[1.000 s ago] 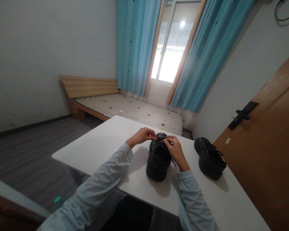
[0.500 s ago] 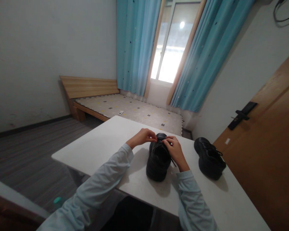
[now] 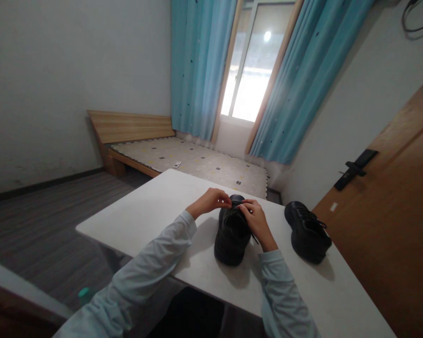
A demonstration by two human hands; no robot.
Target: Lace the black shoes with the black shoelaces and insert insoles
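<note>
A black lace-up shoe (image 3: pixel 231 239) stands on the white table (image 3: pixel 144 206), its toe pointing away from me and its opening towards me. At the left side of its lacing, my left hand (image 3: pixel 211 201) is closed in a pinch; what lies between the fingertips is too small to make out. My right hand (image 3: pixel 256 217) is closed at the right side of the laces, its fingertips over them, and their hold cannot be made out. A loose lace end hangs below my right hand. The matching black shoe (image 3: pixel 307 232) sits farther right on the table.
Beyond the table stands a bed (image 3: pixel 197 157) with a small white object (image 3: pixel 176 165) on it. Blue curtains (image 3: pixel 204 65) flank a window. A wooden door (image 3: pixel 391 197) with a black handle is at the right. Something green (image 3: pixel 84 293) is low at the left.
My left hand has shifted very slightly to the right at the laces. Otherwise the hands and both shoes look nearly the same.
</note>
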